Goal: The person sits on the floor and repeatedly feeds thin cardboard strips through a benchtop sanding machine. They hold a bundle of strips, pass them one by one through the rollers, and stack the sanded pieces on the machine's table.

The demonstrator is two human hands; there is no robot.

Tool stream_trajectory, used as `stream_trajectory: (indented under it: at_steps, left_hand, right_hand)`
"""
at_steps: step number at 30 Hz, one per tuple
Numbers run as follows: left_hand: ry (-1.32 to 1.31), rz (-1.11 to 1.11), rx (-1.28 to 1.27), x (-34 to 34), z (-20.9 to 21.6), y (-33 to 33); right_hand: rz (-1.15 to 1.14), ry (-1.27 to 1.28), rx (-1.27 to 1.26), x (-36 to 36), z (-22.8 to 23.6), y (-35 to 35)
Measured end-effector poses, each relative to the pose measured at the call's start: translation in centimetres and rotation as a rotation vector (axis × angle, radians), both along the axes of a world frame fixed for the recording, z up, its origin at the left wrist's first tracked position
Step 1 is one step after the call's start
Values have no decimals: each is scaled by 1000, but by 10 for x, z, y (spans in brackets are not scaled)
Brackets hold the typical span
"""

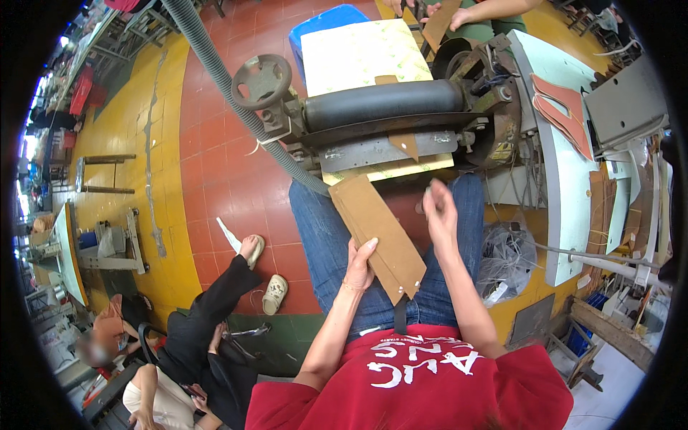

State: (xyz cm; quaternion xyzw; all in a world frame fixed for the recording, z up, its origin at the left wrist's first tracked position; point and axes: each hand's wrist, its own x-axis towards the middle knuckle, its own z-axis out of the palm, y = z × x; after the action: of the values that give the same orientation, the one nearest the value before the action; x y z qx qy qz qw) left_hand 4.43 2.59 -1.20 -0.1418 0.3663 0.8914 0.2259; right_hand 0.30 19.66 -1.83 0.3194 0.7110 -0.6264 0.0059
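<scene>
My left hand (360,265) grips a stack of long flat brown leather pieces (380,240) above my lap, thumb on top. The pieces have angled ends, and white specks mark the near end. Just right of the stack, my right hand (439,215) is raised with its fingers loosely bent and apart, and no held thing shows in it. In front of me stands a roller machine with a dark roller (387,104). A pointed brown leather piece (405,145) lies on the metal plate (344,153) at its near side. Another brown piece (385,79) shows beyond the roller.
A co-worker's hand (462,18) holds a brown piece beyond the machine. A handwheel (262,80) and a grey hose (222,79) flank its left side. At right, a pale table (555,193) carries reddish-brown cut pieces (562,115). A clear plastic bag (507,254) lies beside my right leg.
</scene>
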Motion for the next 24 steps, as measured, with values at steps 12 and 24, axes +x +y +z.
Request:
stream_trajectory:
  at_steps: [12, 24]
  left_hand:
    - [13, 63, -89, -10, 7, -1]
    - [-5, 53, 208, 1, 11, -7]
  right_hand:
    - [183, 317, -1, 22, 22, 3]
    - [-63, -12, -244, -54, -35, 6]
